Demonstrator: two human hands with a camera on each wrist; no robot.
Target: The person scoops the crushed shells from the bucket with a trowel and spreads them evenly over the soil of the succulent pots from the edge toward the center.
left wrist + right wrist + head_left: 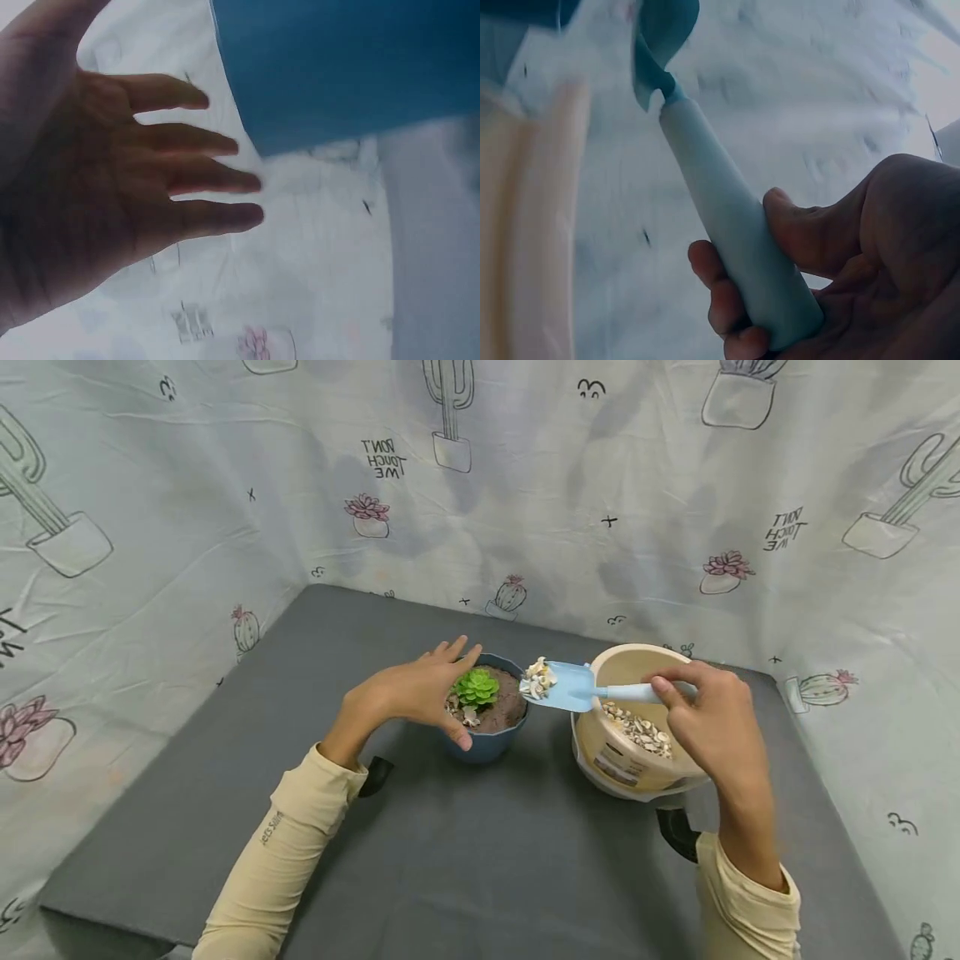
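My right hand (716,722) grips the pale handle (727,217) of a small light-blue trowel (572,687). Whitish stone chips or shell-like pieces (538,679) lie heaped at the blade's tip, beside the right rim of a blue flowerpot (487,747). In that pot a bright green succulent (477,687) stands in brown soil (505,708), with a few pale pieces around its base. My left hand (412,693) is spread at the pot's left side, fingers straight and apart; whether it touches the pot I cannot tell. The left wrist view shows its palm (97,172) holding nothing.
A tilted cream tub (637,658) stands to the right, under the trowel handle, with more pale pieces (639,732) inside it. Everything rests on a grey-covered table (465,860). Cloth printed with cacti (525,502) hangs behind and at both sides.
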